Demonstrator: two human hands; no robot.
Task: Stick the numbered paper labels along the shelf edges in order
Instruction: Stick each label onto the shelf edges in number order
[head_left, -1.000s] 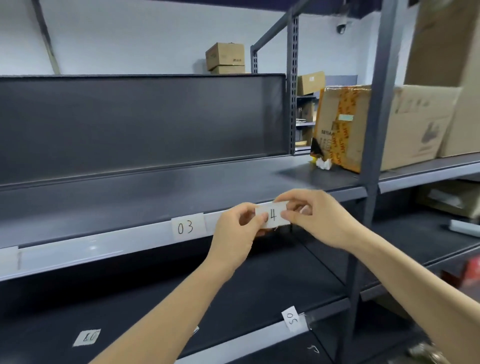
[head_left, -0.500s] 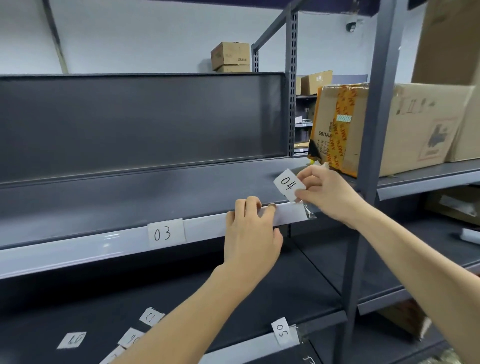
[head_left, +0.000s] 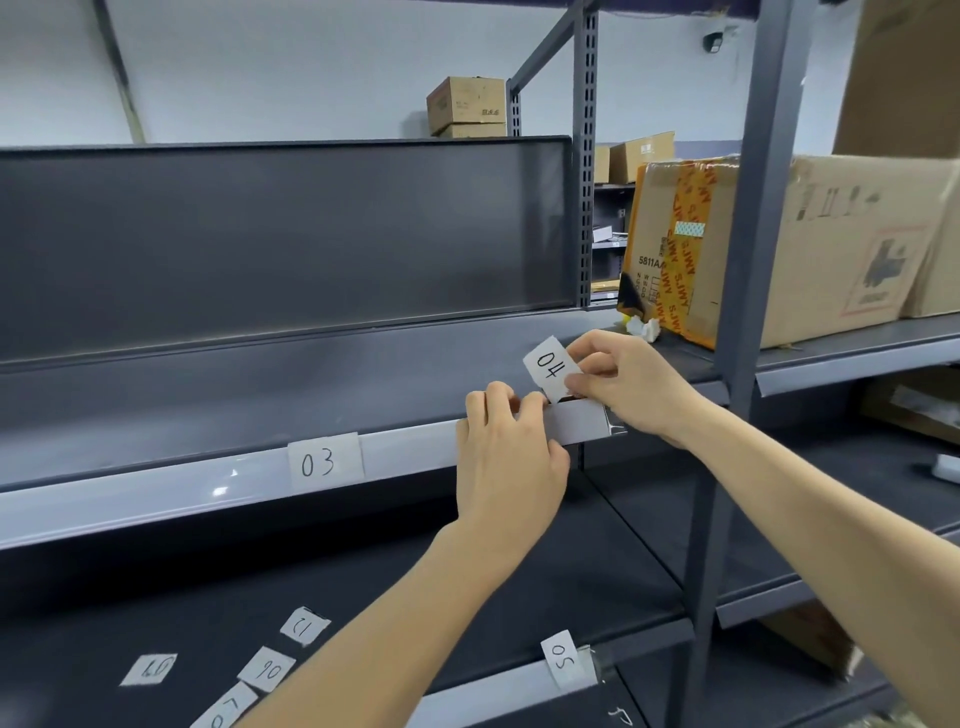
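Two hands at the shelf strip (head_left: 415, 447): the right hand (head_left: 631, 382) pinches label 04 (head_left: 551, 368), tilted above it; the left hand (head_left: 506, 452), fingers curled, grips its lip. Level 04 with 03 (head_left: 324, 462) before seating.

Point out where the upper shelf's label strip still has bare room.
Bare strip runs between the 03 label and the left hand, and leftward of 03. Its right end is crowded: the right hand holds the 04 label there.

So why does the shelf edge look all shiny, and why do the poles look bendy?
In the head view, room light glares off the glossy shelf edge strip left of the 03 label; the wide-angle lens bows the upright post; the far-right box is a bit smeared, while the 04 label stays sharp.
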